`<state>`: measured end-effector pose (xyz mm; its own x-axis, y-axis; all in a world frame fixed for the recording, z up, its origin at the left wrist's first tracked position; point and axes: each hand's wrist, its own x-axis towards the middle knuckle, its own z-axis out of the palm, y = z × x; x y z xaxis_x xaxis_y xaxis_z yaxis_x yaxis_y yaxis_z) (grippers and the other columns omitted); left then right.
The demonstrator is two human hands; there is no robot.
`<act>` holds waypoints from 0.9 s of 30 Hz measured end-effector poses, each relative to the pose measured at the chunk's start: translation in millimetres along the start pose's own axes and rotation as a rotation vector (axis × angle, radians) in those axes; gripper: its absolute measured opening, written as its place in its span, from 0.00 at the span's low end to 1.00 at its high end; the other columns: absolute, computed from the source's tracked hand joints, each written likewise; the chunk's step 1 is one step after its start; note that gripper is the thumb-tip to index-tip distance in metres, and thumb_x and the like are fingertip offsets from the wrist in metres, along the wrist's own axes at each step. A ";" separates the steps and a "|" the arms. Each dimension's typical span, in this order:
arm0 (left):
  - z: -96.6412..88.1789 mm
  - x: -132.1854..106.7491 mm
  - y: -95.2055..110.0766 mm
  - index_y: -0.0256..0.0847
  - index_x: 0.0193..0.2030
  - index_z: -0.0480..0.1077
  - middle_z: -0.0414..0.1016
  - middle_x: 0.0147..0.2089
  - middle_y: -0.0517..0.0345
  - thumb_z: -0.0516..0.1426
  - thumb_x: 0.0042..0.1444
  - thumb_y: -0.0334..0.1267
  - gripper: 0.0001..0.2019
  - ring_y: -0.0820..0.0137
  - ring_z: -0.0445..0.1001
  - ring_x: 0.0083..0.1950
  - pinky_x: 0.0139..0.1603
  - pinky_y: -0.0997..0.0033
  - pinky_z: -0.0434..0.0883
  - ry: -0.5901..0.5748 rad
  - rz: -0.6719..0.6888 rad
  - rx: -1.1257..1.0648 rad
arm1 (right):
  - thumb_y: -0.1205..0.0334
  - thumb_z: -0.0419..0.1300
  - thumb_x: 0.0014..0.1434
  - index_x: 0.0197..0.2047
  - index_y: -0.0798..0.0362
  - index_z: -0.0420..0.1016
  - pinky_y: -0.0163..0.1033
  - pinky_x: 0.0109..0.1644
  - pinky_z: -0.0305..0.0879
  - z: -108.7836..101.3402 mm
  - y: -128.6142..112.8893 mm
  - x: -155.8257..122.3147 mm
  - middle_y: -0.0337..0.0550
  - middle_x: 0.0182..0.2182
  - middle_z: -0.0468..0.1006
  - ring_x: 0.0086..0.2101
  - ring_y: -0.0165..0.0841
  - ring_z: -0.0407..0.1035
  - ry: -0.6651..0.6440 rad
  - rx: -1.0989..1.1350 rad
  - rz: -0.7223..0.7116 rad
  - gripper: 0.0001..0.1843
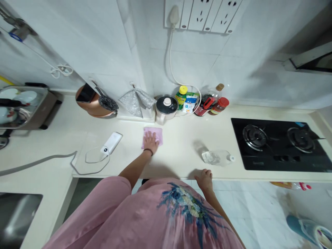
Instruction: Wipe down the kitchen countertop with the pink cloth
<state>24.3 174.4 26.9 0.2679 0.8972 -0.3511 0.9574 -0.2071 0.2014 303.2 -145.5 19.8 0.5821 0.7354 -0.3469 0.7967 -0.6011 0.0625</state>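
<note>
My left hand (150, 142) lies flat on a small pink cloth (158, 132), its fingers spread. The cloth rests on the white countertop (178, 148), in front of a small pot with a dark glass lid (167, 107). My right hand (204, 180) leans on the counter's front edge, thumb apart from the slightly bent fingers, with nothing seen in it. Just beyond it, a clear plastic bottle with a white cap (218, 157) lies on its side.
To the right is a black two-burner gas stove (280, 145). Condiment bottles (219, 105) stand along the wall. At left are a white power bank (112, 142) with a cable, a copper-coloured pan (95, 106), a dish rack (41, 110) and a sink (18, 214).
</note>
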 end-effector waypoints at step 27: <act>80.6 -107.3 89.1 0.48 0.81 0.53 0.41 0.84 0.52 0.53 0.69 0.54 0.37 0.52 0.35 0.84 0.82 0.43 0.35 -0.124 0.809 0.065 | 0.51 0.58 0.62 0.70 0.76 0.56 0.59 0.69 0.50 -2.3 1.7 3.9 0.83 0.65 0.62 0.66 0.62 0.55 -0.045 0.028 -0.006 0.44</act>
<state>89.5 28.2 8.8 0.8844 0.4121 -0.2190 0.4663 -0.7973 0.3833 307.2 -142.9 20.7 0.5690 0.7243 -0.3894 0.7947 -0.6060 0.0343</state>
